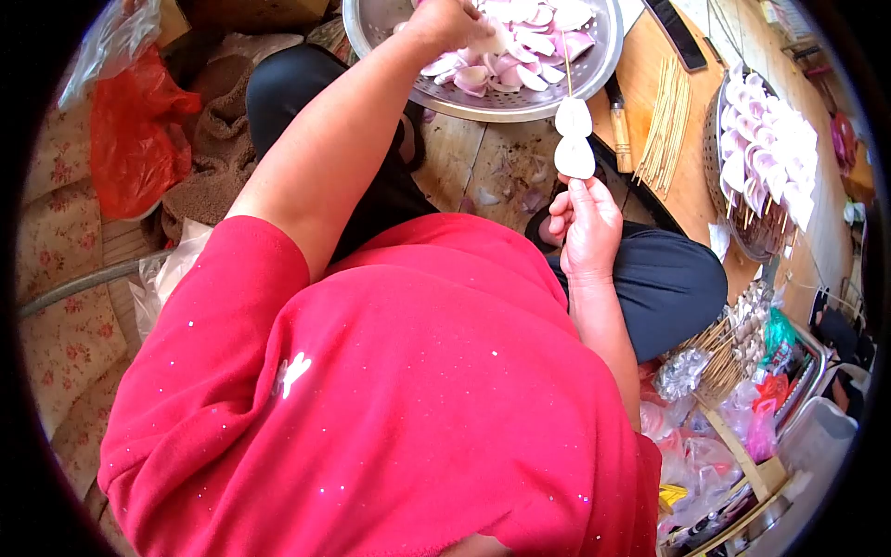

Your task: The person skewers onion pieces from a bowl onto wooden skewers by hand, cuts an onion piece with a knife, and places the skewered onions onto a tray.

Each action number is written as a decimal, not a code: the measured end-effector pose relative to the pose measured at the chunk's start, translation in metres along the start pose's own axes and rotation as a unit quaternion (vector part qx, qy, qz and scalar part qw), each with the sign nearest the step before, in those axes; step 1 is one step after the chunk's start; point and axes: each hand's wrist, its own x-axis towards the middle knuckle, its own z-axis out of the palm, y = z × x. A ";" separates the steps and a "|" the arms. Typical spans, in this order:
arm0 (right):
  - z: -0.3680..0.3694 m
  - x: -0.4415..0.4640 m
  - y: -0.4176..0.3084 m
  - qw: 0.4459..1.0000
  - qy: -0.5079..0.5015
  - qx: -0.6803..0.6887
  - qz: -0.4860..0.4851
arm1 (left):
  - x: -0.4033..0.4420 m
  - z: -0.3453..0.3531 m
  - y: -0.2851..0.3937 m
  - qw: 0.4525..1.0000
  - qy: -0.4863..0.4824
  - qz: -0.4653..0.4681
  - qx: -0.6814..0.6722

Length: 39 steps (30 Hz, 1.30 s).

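My right hand (591, 227) is closed, thumb and fingers pinching the lower end of a bamboo skewer (565, 63) just under two white onion pieces (574, 137) threaded on it. The skewer's bare length points up over the rim of a metal colander (610, 70). Inside the colander lie many purple-edged onion pieces (529, 56). Over its left side, my left hand (447, 23) has its fingers curled at a pale onion piece (498, 37) and seems to pinch it. The top edge of the picture cuts off part of this hand.
Right of the colander, a wooden board holds a wooden-handled knife (620, 135), loose bamboo skewers (663, 125) and a black phone (676, 33). Farther right, a basket carries filled onion skewers (766, 153). Plastic bags (696, 464) are low right; a red bag (141, 139) is left.
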 end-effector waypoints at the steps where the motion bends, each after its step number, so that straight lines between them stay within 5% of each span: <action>1: 0.000 0.000 0.000 1.000 0.002 -0.001 0.002 | 0.005 -0.002 0.000 0.998 0.008 -0.019 -0.060; 7: 0.002 0.003 -0.001 1.000 -0.002 0.011 0.014 | 0.020 -0.003 0.018 0.901 0.090 -0.054 -0.421; 9: 0.002 0.004 0.000 1.000 0.001 0.011 0.013 | 0.018 0.001 0.023 0.889 0.124 -0.031 -0.441; 11: 0.002 0.004 -0.001 1.000 0.004 0.011 0.012 | 0.021 0.010 0.016 0.914 0.127 -0.051 -0.382; 13: 0.003 0.005 -0.003 1.000 0.005 0.005 0.010 | 0.008 0.020 0.021 0.996 0.004 0.003 -0.086; 14: 0.004 0.005 -0.003 1.000 0.004 0.005 0.010 | 0.004 0.028 0.020 0.994 -0.034 0.093 0.041; 17: 0.005 0.005 -0.003 1.000 -0.002 0.002 0.008 | -0.008 0.058 0.001 0.892 -0.026 0.288 0.348; 21: 0.002 0.004 -0.003 1.000 -0.003 0.001 0.011 | -0.022 0.043 0.020 0.858 -0.067 0.202 0.468; 31: 0.011 0.003 -0.012 1.000 -0.018 0.006 0.016 | -0.008 -0.050 0.023 0.891 -0.060 0.088 0.442; 35: 0.012 0.004 -0.012 1.000 -0.016 0.008 0.018 | -0.002 -0.039 0.013 0.927 -0.016 0.119 0.355; 37: 0.011 0.003 -0.012 1.000 -0.014 0.000 0.020 | 0.002 -0.020 0.011 0.930 -0.047 0.174 0.320; 39: 0.010 0.005 -0.010 1.000 -0.014 -0.007 0.016 | 0.007 0.000 0.011 0.935 -0.086 0.132 0.318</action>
